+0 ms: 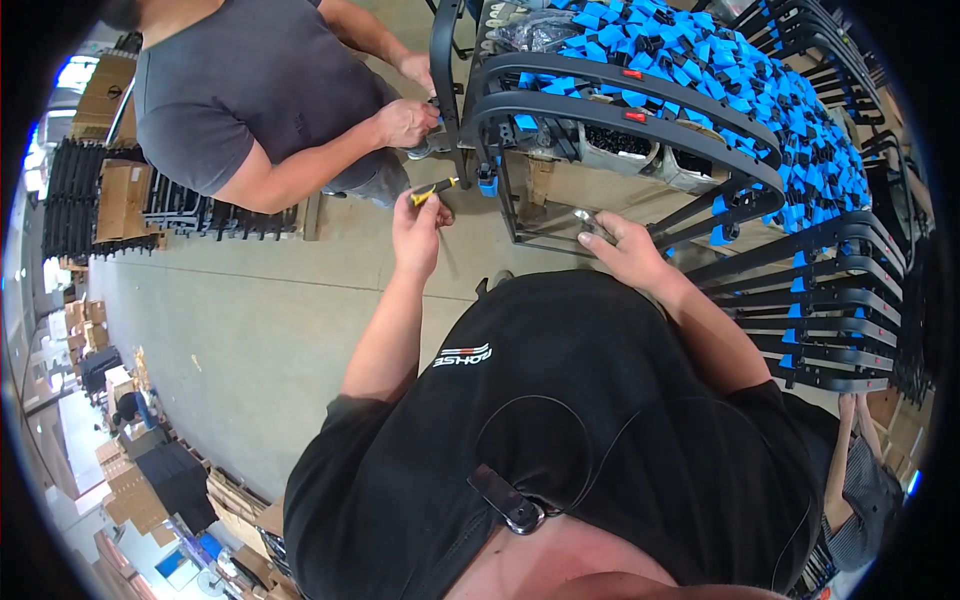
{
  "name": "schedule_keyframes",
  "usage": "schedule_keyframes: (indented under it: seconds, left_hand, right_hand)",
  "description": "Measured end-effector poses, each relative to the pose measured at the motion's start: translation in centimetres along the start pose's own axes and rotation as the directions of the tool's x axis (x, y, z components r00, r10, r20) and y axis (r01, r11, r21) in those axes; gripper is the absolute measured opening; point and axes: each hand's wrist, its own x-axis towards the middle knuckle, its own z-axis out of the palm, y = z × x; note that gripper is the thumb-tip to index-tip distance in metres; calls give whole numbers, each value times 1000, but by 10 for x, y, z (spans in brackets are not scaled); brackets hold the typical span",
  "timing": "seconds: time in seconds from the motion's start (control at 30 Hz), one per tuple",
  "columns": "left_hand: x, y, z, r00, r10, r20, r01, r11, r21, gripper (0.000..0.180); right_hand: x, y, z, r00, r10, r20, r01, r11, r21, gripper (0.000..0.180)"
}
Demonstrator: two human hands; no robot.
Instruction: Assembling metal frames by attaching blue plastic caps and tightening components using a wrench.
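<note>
In front of my body, my left hand [420, 225] is closed around a slim yellow-and-black hand tool [434, 189], its tip pointing to the right. I cannot tell its exact kind. My right hand [632, 255] grips a small shiny metal piece [584, 215], mostly hidden by the fingers. Just beyond that hand are two black curved tubular frames [625, 112], each with a small red part [635, 117] on its bar. A blue plastic clip [488, 185] sits low on the nearer frame's left leg, to the right of the left hand's tool.
Many blue-and-black plastic parts [690, 65] are heaped on the far bench. Open boxes of small black parts [615, 150] stand under the frames. More black frames [830, 300] are racked at right. A co-worker [270, 100] handles a frame at far left; another person's arm [845, 450] shows at lower right.
</note>
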Motion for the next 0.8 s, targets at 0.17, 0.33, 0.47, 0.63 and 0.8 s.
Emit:
schedule_keyframes:
  seconds: [0.17,0.33,0.47,0.63,0.8]
  left_hand:
    - [58,-37,-6,992,-123,-9,123,991,45,20]
    - [76,-40,-1,966,-254,42,256,966,-41,22]
    - [86,-46,-9,964,-233,126,236,972,-5,20]
    - [88,-46,-15,942,-304,138,309,951,-11,21]
    - [97,-53,-18,948,-263,178,282,955,-92,19]
  right_hand:
    - [-2,5,49,971,90,-224,-103,994,-48,38]
    - [-20,12,77,928,281,-243,-265,959,97,41]
    - [-28,19,96,875,367,-316,-307,925,225,39]
    - [-35,11,108,852,469,-234,-341,835,432,33]
    - [-33,22,122,838,463,-290,-346,861,373,32]
